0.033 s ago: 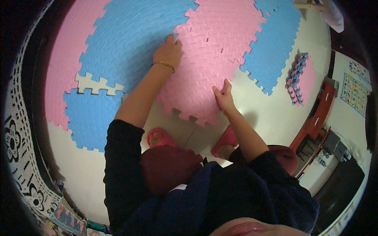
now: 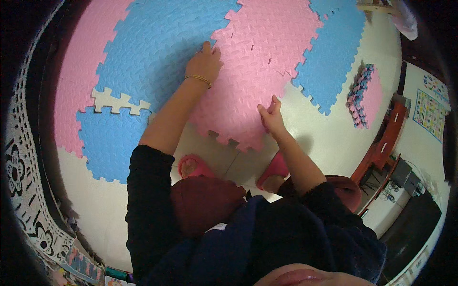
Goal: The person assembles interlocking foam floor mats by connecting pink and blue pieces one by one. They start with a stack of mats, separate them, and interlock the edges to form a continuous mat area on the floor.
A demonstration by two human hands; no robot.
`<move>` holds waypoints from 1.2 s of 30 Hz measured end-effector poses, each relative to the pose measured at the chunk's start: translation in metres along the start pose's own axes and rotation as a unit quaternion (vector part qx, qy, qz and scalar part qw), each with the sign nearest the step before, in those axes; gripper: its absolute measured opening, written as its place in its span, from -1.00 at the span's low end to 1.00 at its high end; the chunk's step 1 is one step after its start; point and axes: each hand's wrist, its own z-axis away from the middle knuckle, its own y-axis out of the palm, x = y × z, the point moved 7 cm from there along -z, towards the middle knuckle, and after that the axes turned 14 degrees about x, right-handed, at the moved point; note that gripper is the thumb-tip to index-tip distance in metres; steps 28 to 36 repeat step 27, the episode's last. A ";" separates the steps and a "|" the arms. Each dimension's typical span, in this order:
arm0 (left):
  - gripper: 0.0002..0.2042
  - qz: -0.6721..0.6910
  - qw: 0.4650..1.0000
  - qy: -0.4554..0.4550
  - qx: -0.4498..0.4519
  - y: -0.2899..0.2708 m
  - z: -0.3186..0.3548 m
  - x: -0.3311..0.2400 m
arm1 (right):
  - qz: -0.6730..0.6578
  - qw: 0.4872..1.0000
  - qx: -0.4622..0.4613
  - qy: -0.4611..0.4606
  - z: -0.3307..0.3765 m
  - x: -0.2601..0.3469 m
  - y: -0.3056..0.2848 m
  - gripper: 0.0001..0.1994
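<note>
A pink foam floor tile (image 2: 234, 107) with toothed edges lies in front of my feet, its far end against more pink tile. My left hand (image 2: 204, 66) rests palm-down on the seam between this pink and the large blue foam tiles (image 2: 148, 47), fingers stretched out. On the pink tile's right edge, my right hand (image 2: 273, 119) has its thumb on top; its other fingers are mostly hidden beneath. The tile's near toothed edge sits over the pale floor. A separate blue tile (image 2: 112, 143) lies to the left, with a strip of floor showing beyond it.
More blue tile (image 2: 329, 57) lies at the right, beside a stack of pink and blue tiles (image 2: 365, 97). Pink tile (image 2: 81, 81) runs along the far left. My feet in pink slippers (image 2: 195, 167) are close to the near edge. A reddish-brown cabinet (image 2: 384, 133) stands at right.
The pink tile's near edge has shifted very slightly. Both hands stay in nearly the same places.
</note>
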 end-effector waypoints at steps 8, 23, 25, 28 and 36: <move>-0.44 -0.118 0.968 0.095 -0.201 0.009 0.009 0.012 | 0.132 0.979 0.152 -0.006 0.002 0.022 -0.014 -0.06; -0.24 -0.184 0.971 0.129 -0.082 0.021 0.008 0.011 | 0.475 0.810 -0.097 -0.329 -0.115 0.176 0.023 -0.26; -0.25 -0.196 0.969 0.141 -0.054 0.023 0.004 0.013 | 0.461 0.822 -0.119 -0.313 -0.139 0.196 0.023 -0.22; -0.29 -0.162 0.966 0.184 -0.084 0.014 -0.009 0.009 | 0.424 0.840 -0.178 -0.287 -0.177 0.214 0.005 -0.17; -0.29 -0.162 0.966 0.184 -0.084 0.014 -0.009 0.009 | 0.424 0.840 -0.178 -0.287 -0.177 0.214 0.005 -0.17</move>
